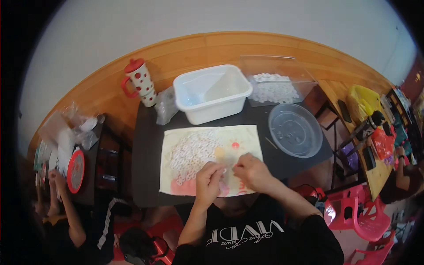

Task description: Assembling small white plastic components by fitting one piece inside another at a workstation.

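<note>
Small white rings [194, 152] lie in a loose spread over the left half of a pale yellow cloth [248, 134] with pink and red prints. Above the cloth's near part, my left hand [209, 179] is closed in a pinch; a tiny pale bit shows by its fingertips, too small to name. A short gap to its right, my right hand [253, 172] pinches too, with its thumb and forefinger pressed together. Whatever sits between those fingers is hidden. Both hands face each other over the cloth.
Behind the cloth stands a white plastic tub [212, 95]. Right of it are a clear box [276, 90] of white pieces and a round clear lid [295, 130]. A spotted tumbler [141, 84] and a plastic bag [166, 106] stand left. Other people work at both sides.
</note>
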A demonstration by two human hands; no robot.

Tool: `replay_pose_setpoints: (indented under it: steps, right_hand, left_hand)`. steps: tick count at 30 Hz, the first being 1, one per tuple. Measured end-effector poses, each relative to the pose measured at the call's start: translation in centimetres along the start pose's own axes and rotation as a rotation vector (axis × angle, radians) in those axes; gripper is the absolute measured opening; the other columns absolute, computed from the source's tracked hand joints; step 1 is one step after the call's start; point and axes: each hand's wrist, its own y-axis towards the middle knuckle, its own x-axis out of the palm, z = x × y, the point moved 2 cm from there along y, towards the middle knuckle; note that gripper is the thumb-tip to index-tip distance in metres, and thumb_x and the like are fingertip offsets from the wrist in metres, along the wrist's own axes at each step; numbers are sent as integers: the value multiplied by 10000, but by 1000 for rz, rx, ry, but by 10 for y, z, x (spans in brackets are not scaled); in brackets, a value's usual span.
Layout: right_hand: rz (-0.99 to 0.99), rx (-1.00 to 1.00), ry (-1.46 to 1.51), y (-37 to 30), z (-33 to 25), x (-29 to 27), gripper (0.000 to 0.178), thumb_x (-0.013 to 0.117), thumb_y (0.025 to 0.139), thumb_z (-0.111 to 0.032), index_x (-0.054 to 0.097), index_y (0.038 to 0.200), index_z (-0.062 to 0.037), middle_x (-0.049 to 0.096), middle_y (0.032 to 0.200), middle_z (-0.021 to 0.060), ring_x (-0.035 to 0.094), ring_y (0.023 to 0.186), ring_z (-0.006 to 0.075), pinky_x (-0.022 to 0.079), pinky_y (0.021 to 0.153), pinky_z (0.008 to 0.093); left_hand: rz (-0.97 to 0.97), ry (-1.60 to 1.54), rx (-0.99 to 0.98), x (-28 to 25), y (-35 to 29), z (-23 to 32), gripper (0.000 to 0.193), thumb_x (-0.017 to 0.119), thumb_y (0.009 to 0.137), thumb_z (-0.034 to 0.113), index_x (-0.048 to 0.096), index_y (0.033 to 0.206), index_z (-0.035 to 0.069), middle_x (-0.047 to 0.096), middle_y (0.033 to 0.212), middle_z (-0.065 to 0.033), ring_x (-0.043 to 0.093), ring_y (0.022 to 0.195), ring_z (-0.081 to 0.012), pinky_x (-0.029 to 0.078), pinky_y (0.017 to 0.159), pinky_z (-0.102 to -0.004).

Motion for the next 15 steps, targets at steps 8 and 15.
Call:
replay_pose_setpoints:
  steps: [8,15]
  right_hand:
    - [76,0,83,-7,-1,-3,121,654,762,-65,636,881,-54,568,832,110,572,773,305,484,677,376]
    - [230,537,1240,-15,2,6,110,661,898,27,651,1003,-4,662,892,16,609,833,77,489,723,222]
  left_hand:
    - [-142,691,316,11,-1,19,232,628,740,-47,684,956,15,592,862,-111,542,898,-322,450,768,-409]
    - [-8,565,324,22,3,23,236,677,748,-52,719,975,1,609,906,-98,557,868,-265,465,766,-348]
